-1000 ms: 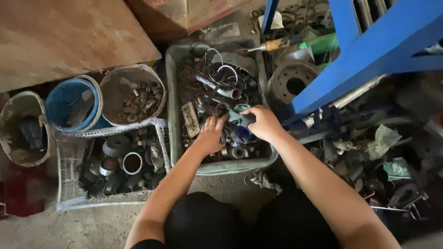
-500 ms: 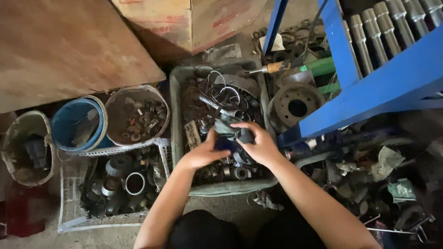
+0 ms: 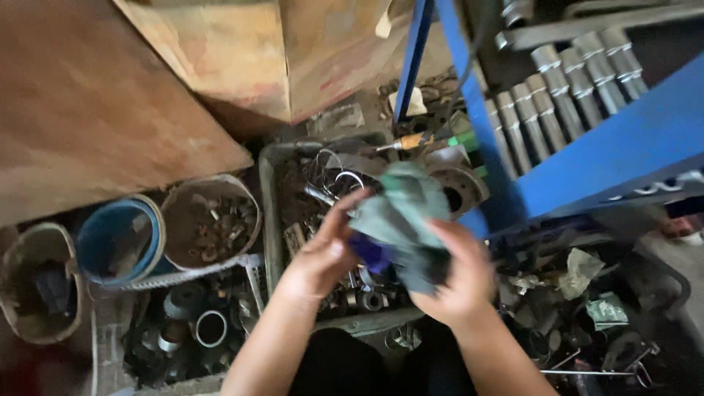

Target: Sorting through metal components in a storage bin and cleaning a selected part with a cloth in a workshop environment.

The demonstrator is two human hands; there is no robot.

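Both hands are raised over a grey plastic crate full of metal rings, springs and fittings. My right hand grips a crumpled grey-green cloth, blurred by motion. My left hand touches the cloth's left side, fingers stretched upward. A small dark blue object shows between the two hands, under the cloth; its shape is unclear.
Left of the crate stand a tan bucket of rusty parts, a blue bucket and a white wire basket of pipe fittings. A blue metal rack with threaded pipes stands right. Wooden boards lean behind. Scrap litters the floor at right.
The hands have lifted out of the crate toward the camera, now holding a grey-green cloth that covers the dark item they held before. The camera has shifted closer and upward.
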